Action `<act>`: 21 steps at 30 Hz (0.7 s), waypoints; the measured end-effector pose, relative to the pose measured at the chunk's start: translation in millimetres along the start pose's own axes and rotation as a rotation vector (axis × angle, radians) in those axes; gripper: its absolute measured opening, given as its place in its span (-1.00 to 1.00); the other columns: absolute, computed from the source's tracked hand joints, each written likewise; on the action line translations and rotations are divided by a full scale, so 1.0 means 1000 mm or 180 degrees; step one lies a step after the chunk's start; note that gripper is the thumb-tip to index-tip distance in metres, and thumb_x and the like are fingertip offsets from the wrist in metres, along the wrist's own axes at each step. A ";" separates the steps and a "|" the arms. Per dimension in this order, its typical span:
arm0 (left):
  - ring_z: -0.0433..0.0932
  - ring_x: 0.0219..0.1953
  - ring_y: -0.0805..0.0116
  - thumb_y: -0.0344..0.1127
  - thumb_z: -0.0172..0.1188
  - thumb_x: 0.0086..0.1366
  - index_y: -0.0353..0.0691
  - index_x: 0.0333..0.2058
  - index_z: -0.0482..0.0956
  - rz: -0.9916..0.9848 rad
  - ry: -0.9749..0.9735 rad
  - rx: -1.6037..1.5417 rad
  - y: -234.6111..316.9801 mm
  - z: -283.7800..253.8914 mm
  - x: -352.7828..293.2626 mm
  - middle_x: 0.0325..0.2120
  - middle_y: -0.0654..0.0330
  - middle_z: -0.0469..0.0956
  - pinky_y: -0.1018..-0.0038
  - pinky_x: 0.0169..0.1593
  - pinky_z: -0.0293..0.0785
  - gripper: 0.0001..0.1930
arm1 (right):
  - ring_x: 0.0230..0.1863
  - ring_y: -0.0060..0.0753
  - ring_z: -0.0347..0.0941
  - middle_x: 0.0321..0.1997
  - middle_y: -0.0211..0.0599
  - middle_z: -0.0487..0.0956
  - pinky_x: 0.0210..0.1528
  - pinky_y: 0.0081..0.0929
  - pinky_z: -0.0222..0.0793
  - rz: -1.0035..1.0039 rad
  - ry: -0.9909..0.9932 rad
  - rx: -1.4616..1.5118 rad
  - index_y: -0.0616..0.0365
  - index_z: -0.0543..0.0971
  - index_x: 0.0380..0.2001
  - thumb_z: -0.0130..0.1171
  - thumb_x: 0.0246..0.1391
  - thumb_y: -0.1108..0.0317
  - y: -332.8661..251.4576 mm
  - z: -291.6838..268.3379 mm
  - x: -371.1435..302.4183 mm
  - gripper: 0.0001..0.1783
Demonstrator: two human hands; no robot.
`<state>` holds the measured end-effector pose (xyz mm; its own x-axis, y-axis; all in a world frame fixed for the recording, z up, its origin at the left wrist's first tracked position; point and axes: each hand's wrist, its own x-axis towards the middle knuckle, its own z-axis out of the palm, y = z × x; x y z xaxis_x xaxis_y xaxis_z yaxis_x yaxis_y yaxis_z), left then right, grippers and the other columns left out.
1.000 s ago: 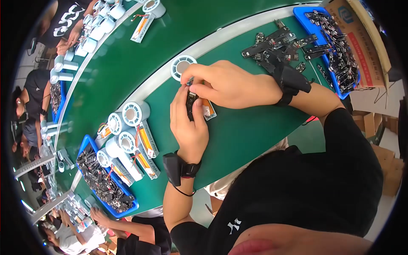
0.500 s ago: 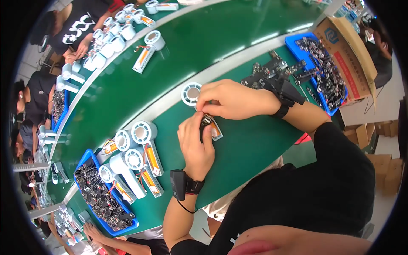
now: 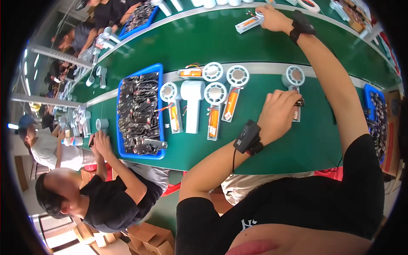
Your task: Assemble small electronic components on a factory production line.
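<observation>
On the near green bench lies a white handheld-fan body (image 3: 294,76), its round vented head toward the far edge and its handle toward me. My left hand (image 3: 276,112) is closed over that handle. A small black circuit board (image 3: 300,102) shows at its fingertips; the fingers hide most of the board and handle. My right arm stretches far over the green conveyor. There my right hand (image 3: 272,19) grips the head end of another fan body (image 3: 250,24), whose open handle shows a battery and thin wires. Its head is mostly hidden by the hand.
Left of my left hand stand several white fan bodies (image 3: 215,93) with orange batteries. Beyond them is a blue tray (image 3: 162,110) of black circuit boards. Another blue tray (image 3: 368,94) sits at the right. A co-worker (image 3: 114,191) works at the left, and a metal rail (image 3: 263,68) borders the conveyor.
My right hand has left the fan body in front of me and reached across the conveyor to another one. My left hand stays at the handle. The view has swung leftward.
</observation>
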<state>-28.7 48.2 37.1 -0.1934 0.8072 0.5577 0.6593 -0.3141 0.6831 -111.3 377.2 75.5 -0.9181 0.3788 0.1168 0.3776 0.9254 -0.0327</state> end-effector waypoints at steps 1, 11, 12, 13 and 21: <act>0.48 0.02 0.03 -0.55 0.23 0.17 -0.24 0.04 0.53 -0.0014 -0.0011 -0.0122 -0.003 -0.002 -0.002 0.02 0.10 0.58 0.20 0.07 0.34 -0.59 | -0.09 0.24 0.53 0.01 0.20 0.55 -0.01 0.03 0.47 0.0119 0.0463 0.0131 0.16 0.56 -0.12 0.19 0.00 0.36 -0.007 0.013 0.001 -0.68; 0.46 0.04 0.06 -0.51 0.21 0.15 -0.24 0.03 0.56 -0.0042 -0.0029 -0.0185 -0.008 -0.004 -0.004 0.04 0.10 0.57 0.23 0.10 0.35 -0.59 | 0.00 0.24 0.54 0.23 0.27 0.42 0.03 0.03 0.48 0.0482 0.0599 0.0962 0.05 0.48 0.13 0.31 0.02 0.26 -0.051 -0.031 -0.044 -0.44; 0.46 0.04 0.06 -0.51 0.21 0.15 -0.25 0.02 0.56 0.0024 -0.0051 -0.0252 -0.007 -0.001 -0.002 0.04 0.10 0.57 0.23 0.10 0.35 -0.59 | 0.00 0.24 0.54 0.23 0.27 0.42 0.03 0.03 0.48 0.0462 0.0618 0.0972 0.05 0.48 0.13 0.31 0.02 0.26 -0.048 -0.031 -0.047 -0.44; 0.46 0.04 0.06 -0.51 0.20 0.15 -0.25 0.01 0.56 0.0063 -0.0068 -0.0322 -0.006 0.001 -0.001 0.04 0.10 0.57 0.23 0.10 0.35 -0.60 | -0.04 0.11 0.53 0.13 0.13 0.44 0.00 -0.11 0.47 0.0224 0.0658 0.1097 0.06 0.52 0.08 0.32 -0.04 0.34 -0.040 -0.026 -0.053 -0.46; 0.46 0.03 0.05 -0.51 0.20 0.12 -0.25 -0.02 0.58 -0.0049 -0.0069 -0.0218 -0.006 -0.002 -0.003 -0.01 0.10 0.59 0.23 0.09 0.36 -0.61 | -0.03 -0.09 0.45 0.00 -0.18 0.42 0.03 -0.38 0.43 -0.1066 -0.0780 0.1733 0.11 0.46 0.18 0.37 -0.17 0.56 -0.118 -0.051 -0.109 -0.27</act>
<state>-33.7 46.7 31.9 -0.1868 0.8225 0.5372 0.6051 -0.3345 0.7225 -50.0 226.0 116.9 -0.9998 0.0039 -0.0183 0.0131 0.8441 -0.5360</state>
